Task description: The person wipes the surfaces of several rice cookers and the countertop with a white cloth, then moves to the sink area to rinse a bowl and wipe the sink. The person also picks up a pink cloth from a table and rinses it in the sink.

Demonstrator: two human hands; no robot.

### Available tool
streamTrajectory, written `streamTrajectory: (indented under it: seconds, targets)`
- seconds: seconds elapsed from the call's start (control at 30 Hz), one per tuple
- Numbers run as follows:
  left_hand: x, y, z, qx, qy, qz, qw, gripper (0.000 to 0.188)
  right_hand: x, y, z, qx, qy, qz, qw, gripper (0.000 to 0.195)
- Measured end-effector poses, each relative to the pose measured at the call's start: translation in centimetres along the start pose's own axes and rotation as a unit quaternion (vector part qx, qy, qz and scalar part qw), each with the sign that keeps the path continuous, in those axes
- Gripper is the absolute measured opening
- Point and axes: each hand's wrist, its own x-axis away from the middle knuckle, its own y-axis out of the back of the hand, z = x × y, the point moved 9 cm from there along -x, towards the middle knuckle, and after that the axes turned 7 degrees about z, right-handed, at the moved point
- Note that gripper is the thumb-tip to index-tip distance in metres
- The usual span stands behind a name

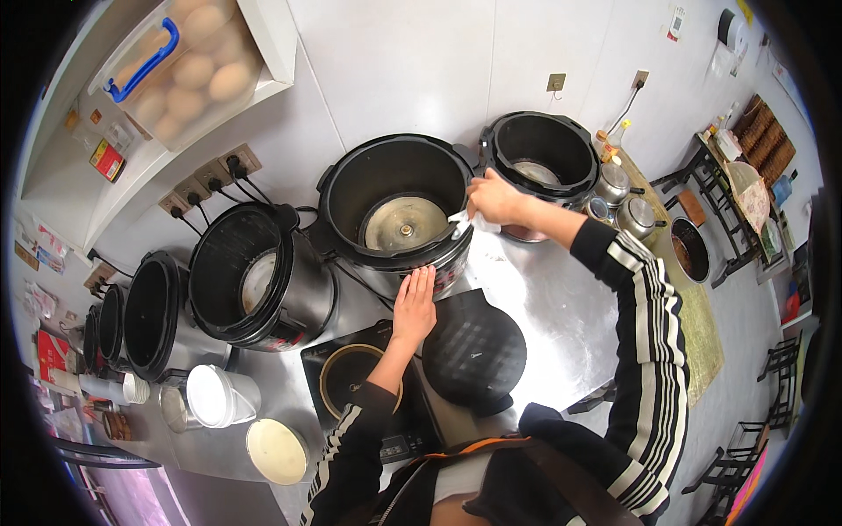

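In the middle of the head view stands a large electric pressure cooker point(406, 223) without a lid or inner pot, its round heating plate showing at the bottom. My right hand point(496, 198) grips a white cloth or tissue point(468, 222) against the cooker's right rim. My left hand point(415, 306) rests flat on the front of the cooker's outer wall, fingers extended and holding nothing. Below the cooker, a round black Midea appliance or lid point(475, 355) lies on the steel counter, beside a black induction cooktop point(358, 381).
More open cookers stand left point(243, 276) and behind right point(543, 154). White bucket point(214, 396) and cream tub point(277, 452) sit at the counter's lower left. A shelf above left holds a box of eggs point(191, 72). Cords hang from wall sockets point(214, 174). Metal canisters point(613, 184) stand at right.
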Motion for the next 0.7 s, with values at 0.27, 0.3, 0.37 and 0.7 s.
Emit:
streamTrajectory:
  seconds: [0.27,0.3,0.37,0.7]
  targets:
    - [0.0,0.3,-0.4,0.032,0.017,-0.004,0.999,0.060,-2.2,-0.8,-5.0,0.113,-0.035,-0.050,0.992,0.011]
    - [0.0,0.4,-0.4,0.034,0.020,-0.008,0.999,0.060,-2.4,-1.1,-5.7,0.109,-0.046,-0.064,0.991,0.011]
    - [-0.2,0.5,-0.5,0.043,0.026,-0.005,0.999,0.063,-2.6,-1.5,-6.7,0.114,-0.058,-0.093,0.987,0.011]
    - [-0.9,4.7,-0.3,0.158,0.032,0.028,0.986,0.063,1.6,4.1,-9.2,0.011,-0.090,-0.384,0.919,0.013]
